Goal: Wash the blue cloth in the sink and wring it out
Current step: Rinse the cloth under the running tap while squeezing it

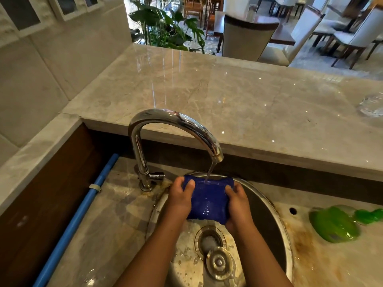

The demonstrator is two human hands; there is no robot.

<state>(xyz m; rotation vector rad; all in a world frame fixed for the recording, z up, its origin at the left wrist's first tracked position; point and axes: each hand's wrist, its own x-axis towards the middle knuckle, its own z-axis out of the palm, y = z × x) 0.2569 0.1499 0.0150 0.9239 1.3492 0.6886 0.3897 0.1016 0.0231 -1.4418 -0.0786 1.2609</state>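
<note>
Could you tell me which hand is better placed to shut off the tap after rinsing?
Probably the left. The left hand grips the blue cloth just beside the tap handle, while the right hand holds the cloth's opposite side, farther from it.

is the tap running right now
On. A thin stream of water falls from the faucet spout onto the blue cloth, gripped by the left hand and right hand.

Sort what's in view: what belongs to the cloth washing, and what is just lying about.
In the job: blue cloth, gripped by left hand and right hand; running tap; sink.
Lying about: sink plug, green plastic item, blue pipe, glass object on the counter.
</note>
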